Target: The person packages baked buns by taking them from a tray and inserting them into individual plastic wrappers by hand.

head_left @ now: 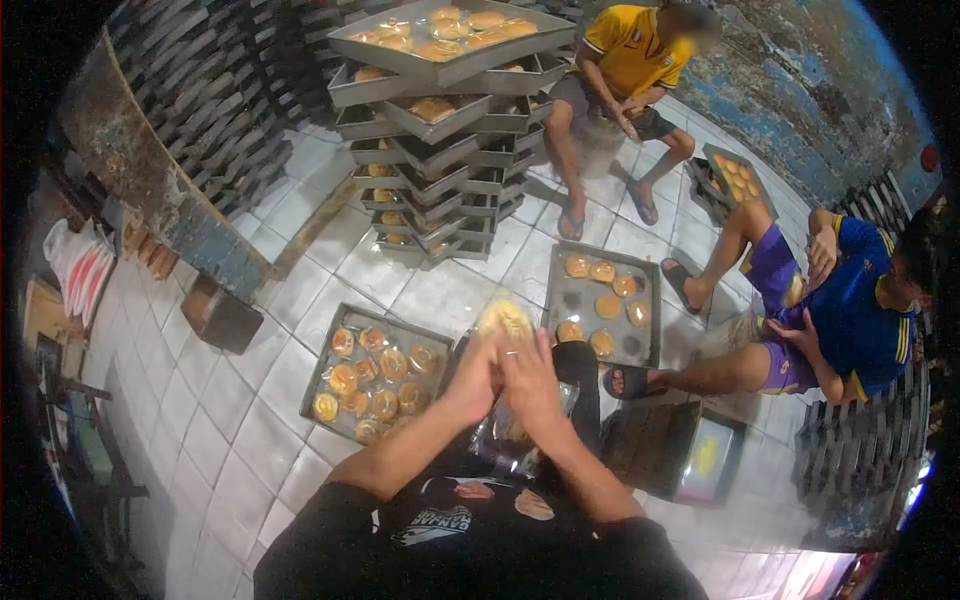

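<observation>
Both of my hands meet in the middle of the head view around a pale yellow bun [503, 318], which looks to be in clear plastic. My left hand [476, 382] is closed at its lower left side. My right hand [530, 384] presses against it from the right, fingers together; some fingertips are hidden. Under my hands, clear plastic sheets [510, 425] lie on my lap. To the left, a metal tray [310, 400] carries several buns, many shiny as if wrapped. At the right, another metal tray [648, 340] holds several golden buns spaced apart.
A tall crisscross stack of trays [440, 170] with buns stands ahead. A person in a yellow shirt [635, 50] sits behind it; another in a blue shirt [865, 300] sits at right. A dark box [660, 450] is right of my legs, and a metal tin [220, 315] stands left.
</observation>
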Demonstrator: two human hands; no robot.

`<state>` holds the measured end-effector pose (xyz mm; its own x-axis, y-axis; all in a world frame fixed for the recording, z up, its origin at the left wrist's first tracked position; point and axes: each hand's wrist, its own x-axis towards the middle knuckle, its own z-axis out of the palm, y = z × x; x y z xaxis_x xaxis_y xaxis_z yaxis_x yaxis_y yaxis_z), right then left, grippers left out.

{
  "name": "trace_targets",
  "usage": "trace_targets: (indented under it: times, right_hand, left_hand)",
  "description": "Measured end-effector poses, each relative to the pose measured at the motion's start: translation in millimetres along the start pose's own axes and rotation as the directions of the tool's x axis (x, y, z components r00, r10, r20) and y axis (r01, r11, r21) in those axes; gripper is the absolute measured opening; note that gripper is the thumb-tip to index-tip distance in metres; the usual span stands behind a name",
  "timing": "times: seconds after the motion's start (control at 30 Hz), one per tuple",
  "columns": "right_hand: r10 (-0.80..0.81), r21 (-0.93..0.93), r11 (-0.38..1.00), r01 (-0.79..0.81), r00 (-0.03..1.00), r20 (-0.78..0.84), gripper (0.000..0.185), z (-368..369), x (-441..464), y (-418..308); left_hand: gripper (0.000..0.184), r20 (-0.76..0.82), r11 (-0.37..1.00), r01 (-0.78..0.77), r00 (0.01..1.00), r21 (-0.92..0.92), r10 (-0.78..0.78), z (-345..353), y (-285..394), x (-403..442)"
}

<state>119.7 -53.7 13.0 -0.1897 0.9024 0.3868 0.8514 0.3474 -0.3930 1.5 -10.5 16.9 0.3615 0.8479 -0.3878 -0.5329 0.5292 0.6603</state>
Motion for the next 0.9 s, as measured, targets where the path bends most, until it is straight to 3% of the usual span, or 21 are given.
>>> trace_targets:
  times: [0.03,0.07,0.13,0.2,0.27,0.33,0.43,0.47,0.53,0.57,0.6,0.63,0.67,0.7,0.77,0.8,0.83,0.87,0.9]
  right_hand:
    - [-0.035,-0.048,0.998,0.031,0.997,-0.074,0.060,-5,7,3]
    - [-0.039,-0.048,0.998,0.035,0.997,-0.071,0.060,-11,11,4]
    - [0.010,-0.028,1.000,-0.009,1.000,0.027,0.059,-24,16,2]
    - [-0.021,-0.020,1.000,0.021,0.999,-0.028,0.050,-18,24,9]
    - [-0.015,-0.093,0.996,0.011,0.999,-0.042,0.044,-11,35,23]
    - [0.059,0.026,0.998,-0.059,0.998,-0.002,0.041,-26,41,22]
    - [-0.027,0.282,0.959,0.001,0.996,0.086,0.025,-65,39,2]
    - [-0.024,0.283,0.959,-0.006,0.995,0.101,0.025,-62,35,1]
    - [0.020,0.508,0.851,-0.133,0.975,0.221,0.017,-53,29,-3]
    - [0.012,0.473,0.878,-0.070,0.992,0.125,0.012,-42,29,-3]
    - [0.016,0.476,0.876,-0.078,0.991,0.132,0.012,-41,22,-4]
    - [-0.175,0.754,0.646,-0.117,0.939,0.296,0.011,-48,18,-13]
    - [-0.408,0.913,0.339,-0.225,0.840,0.358,0.012,-54,16,-21]
    - [-0.408,0.916,0.332,-0.226,0.841,0.356,0.012,-61,12,-32]
    - [-0.588,0.893,0.026,-0.450,0.715,0.377,0.010,-74,2,-48]
    - [-0.590,0.889,0.027,-0.456,0.711,0.382,0.010,-71,5,-43]
    - [-0.196,0.906,0.290,-0.309,0.907,0.372,0.009,-62,14,-34]
    - [0.188,0.789,0.564,-0.246,0.968,0.168,0.010,-52,21,-25]
    - [0.183,0.791,0.562,-0.241,0.969,0.166,0.010,-38,27,-17]
  left_hand:
    - [0.049,-0.066,0.992,-0.018,0.997,0.122,0.026,8,-10,-6]
    - [0.049,-0.068,0.993,-0.020,0.997,0.118,0.029,4,-10,-1]
    - [0.048,0.110,0.976,-0.016,0.993,-0.216,0.040,-11,-2,20]
    - [0.046,0.178,0.951,0.033,0.984,-0.307,0.024,1,13,32]
    - [0.045,-0.006,0.972,-0.131,0.991,-0.194,0.132,13,-17,48]
    - [0.051,-0.091,0.962,-0.167,0.984,-0.214,0.151,14,-19,54]
    - [0.070,0.055,0.890,-0.003,0.998,-0.455,0.032,5,3,59]
    - [0.070,0.047,0.886,0.001,0.999,-0.464,0.024,6,7,59]
    - [0.078,0.037,0.834,0.122,0.992,-0.539,-0.121,8,10,61]
    - [0.077,0.063,0.878,0.142,0.990,-0.457,-0.127,7,7,64]
    - [0.077,0.057,0.877,0.145,0.989,-0.459,-0.134,2,3,68]
    - [0.074,0.086,0.888,0.131,0.991,-0.441,-0.103,-7,-1,75]
    - [0.071,0.116,0.900,0.111,0.991,-0.421,-0.067,-11,6,79]
    - [0.066,0.077,0.894,0.089,0.995,-0.440,-0.061,-18,16,81]
    - [0.066,0.037,0.884,0.038,0.999,-0.465,-0.024,-35,34,80]
    - [0.066,-0.001,0.872,-0.017,1.000,-0.489,0.020,-39,37,79]
    - [0.067,-0.002,0.876,-0.033,0.999,-0.482,0.037,-42,34,79]
    - [0.067,-0.007,0.876,-0.038,0.999,-0.481,0.040,-42,30,76]
    - [0.067,0.028,0.869,0.028,0.999,-0.495,-0.017,-38,24,73]
